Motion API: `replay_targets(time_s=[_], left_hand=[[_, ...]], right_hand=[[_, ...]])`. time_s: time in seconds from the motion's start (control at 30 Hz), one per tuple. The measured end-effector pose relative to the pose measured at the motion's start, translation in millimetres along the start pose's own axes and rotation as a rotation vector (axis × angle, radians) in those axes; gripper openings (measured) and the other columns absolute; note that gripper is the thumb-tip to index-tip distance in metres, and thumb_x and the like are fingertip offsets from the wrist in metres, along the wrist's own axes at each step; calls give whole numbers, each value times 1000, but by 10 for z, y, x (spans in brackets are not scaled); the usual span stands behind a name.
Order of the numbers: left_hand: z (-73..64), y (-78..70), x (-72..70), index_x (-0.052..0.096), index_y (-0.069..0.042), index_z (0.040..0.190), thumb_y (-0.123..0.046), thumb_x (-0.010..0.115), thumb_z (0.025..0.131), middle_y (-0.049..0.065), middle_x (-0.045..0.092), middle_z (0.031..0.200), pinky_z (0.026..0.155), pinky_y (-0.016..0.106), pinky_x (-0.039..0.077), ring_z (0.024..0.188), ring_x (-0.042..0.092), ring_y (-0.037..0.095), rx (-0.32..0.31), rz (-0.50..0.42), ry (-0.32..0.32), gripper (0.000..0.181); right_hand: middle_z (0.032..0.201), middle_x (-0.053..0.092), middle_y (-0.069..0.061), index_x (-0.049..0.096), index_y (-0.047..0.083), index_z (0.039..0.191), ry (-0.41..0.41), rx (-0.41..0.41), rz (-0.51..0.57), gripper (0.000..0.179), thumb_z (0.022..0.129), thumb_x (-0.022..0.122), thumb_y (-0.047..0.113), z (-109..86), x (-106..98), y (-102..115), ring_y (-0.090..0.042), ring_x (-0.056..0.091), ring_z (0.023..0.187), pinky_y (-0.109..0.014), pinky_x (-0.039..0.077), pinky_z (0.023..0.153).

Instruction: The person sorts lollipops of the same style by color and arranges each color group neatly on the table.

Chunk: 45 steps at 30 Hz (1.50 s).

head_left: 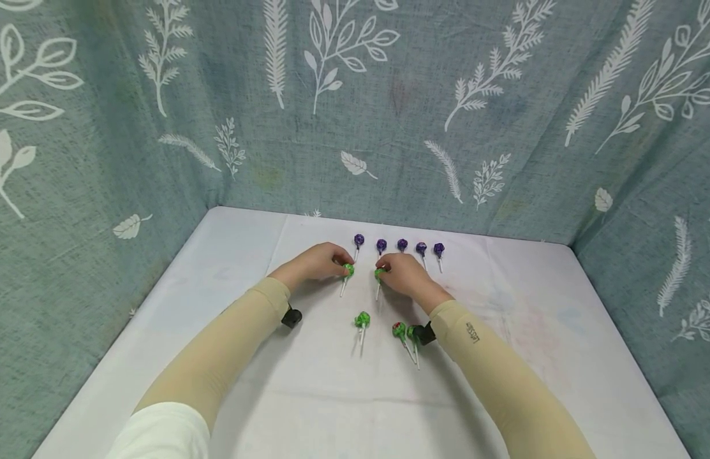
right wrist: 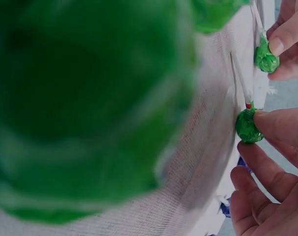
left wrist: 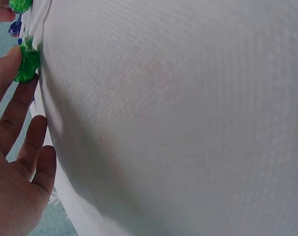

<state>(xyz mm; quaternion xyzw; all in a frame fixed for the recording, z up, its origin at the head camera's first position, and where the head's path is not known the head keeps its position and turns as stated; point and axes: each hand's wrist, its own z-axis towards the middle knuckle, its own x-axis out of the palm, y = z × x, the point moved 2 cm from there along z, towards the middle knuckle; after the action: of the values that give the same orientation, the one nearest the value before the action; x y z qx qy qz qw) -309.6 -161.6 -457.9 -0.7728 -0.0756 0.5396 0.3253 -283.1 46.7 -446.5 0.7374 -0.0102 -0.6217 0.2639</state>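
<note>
My left hand pinches a green-wrapped lollipop by its head between thumb and finger, the white stick pointing toward me. To its right, my right hand holds another green lollipop the same way, its stick also toward me. Both hands are just in front of a row of several purple lollipops at the back of the table. Closer to me lie more green lollipops: one group near the middle, and others beside the right wrist, partly behind the wrist camera.
A white cloth covers the table. Grey-green curtains with white leaf prints stand along its back and sides. A black wrist camera sits under the left forearm. A green wrapper looms blurred and close in the right wrist view.
</note>
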Motion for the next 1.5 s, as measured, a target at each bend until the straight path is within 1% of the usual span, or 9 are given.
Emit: replay_targets(time_s=[0.2,0.37,0.63,0.87,1.0,1.13,1.23,1.4,1.5], left_hand=[[10,17,23,65,-25,107,-32,67,81,-11,61,94,83,34,43,91,54,9,13,13,-10,27],[-7,18,11,64,-25,111,-35,66,81,-11,60,100,84,35,42,95,54,11,32,19,-13,31],[-189,-63,-101,61,-26,115,-37,66,81,-9,56,114,93,41,36,112,46,21,78,24,-88,36],[-352,-112,-94,61,-30,114,-39,65,82,-14,57,111,91,37,37,107,47,15,161,23,-120,34],[-459,-198,-23,62,-33,110,-38,65,82,-12,59,110,89,36,39,104,49,14,211,-26,-117,29],[-563,-283,107,63,-28,112,-40,64,82,-9,60,112,88,37,41,103,51,15,247,-68,-77,33],[-626,-338,224,62,-24,114,-42,63,82,-12,59,111,87,36,41,101,52,12,253,-75,-41,37],[-721,-394,363,63,-24,113,-41,62,83,-17,59,108,85,33,42,100,53,10,265,-56,-30,34],[-783,-402,433,63,-23,112,-38,63,83,-15,60,108,83,33,44,99,54,11,273,-72,-13,33]], right_hand=[[105,62,-3,62,18,113,4,-6,15,28,87,60,26,-17,9,-8,-18,56,96,-36,45,81],[110,59,-4,62,19,115,-15,-24,51,30,87,58,30,-110,-53,-7,-21,55,100,-39,44,82],[112,59,-1,60,21,118,-59,-104,100,33,87,58,32,-411,-212,-70,-19,52,104,-38,43,84],[113,58,4,60,22,119,-49,-128,104,35,88,56,37,-644,-233,-143,-15,50,106,-37,42,87],[111,57,8,61,25,116,-58,-131,103,32,87,56,38,-760,-220,-188,-13,51,106,-37,43,86],[109,58,9,63,24,114,-59,-150,120,31,87,57,37,-863,-213,-216,-13,52,106,-37,44,86],[109,59,9,64,21,114,-46,-164,136,31,87,58,37,-934,-203,-235,-16,52,105,-38,43,86],[108,59,11,64,21,113,-34,-172,140,32,87,57,38,-1024,-154,-256,-14,53,105,-36,44,85],[108,59,11,64,21,113,-24,-186,143,31,87,57,37,-1081,-108,-263,-12,52,104,-36,43,85]])
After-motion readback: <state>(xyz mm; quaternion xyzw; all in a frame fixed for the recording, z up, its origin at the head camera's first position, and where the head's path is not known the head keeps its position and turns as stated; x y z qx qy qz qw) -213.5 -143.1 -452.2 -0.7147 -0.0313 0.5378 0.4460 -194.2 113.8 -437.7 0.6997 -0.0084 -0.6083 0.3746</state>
